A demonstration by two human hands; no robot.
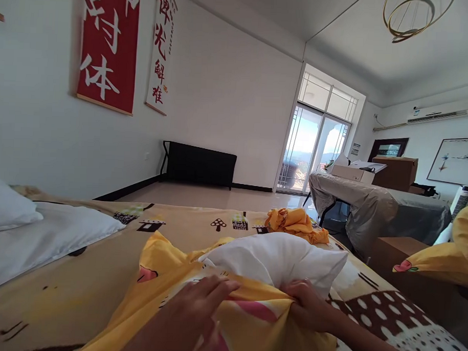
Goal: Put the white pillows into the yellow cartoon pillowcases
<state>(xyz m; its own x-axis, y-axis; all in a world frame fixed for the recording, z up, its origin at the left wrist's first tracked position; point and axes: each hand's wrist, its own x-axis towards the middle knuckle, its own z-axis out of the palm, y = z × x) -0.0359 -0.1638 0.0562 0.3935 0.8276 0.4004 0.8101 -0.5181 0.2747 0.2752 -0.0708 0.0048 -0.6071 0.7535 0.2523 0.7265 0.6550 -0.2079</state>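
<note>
A white pillow (277, 256) lies partly inside a yellow pillowcase (252, 324) with pink prints, on the bed in front of me. Its upper part sticks out past the case's edge. My right hand (308, 303) is closed on that edge at the pillow's right, and the cloth pulls into folds below its fingers. My left hand (193, 307) rests across the pillowcase on the left, fingers stretched toward the right, the lower ones a little blurred. A corner of the case (158, 252) rises at the left, beyond this hand.
White pillows (74, 229) lie on the bed's left side. A crumpled orange-yellow cloth (293, 223) sits at the far edge of the patterned bed sheet (194, 220). At right stand a cardboard box (400, 248), more yellow cloth (438, 257) and a plastic-covered table (371, 206).
</note>
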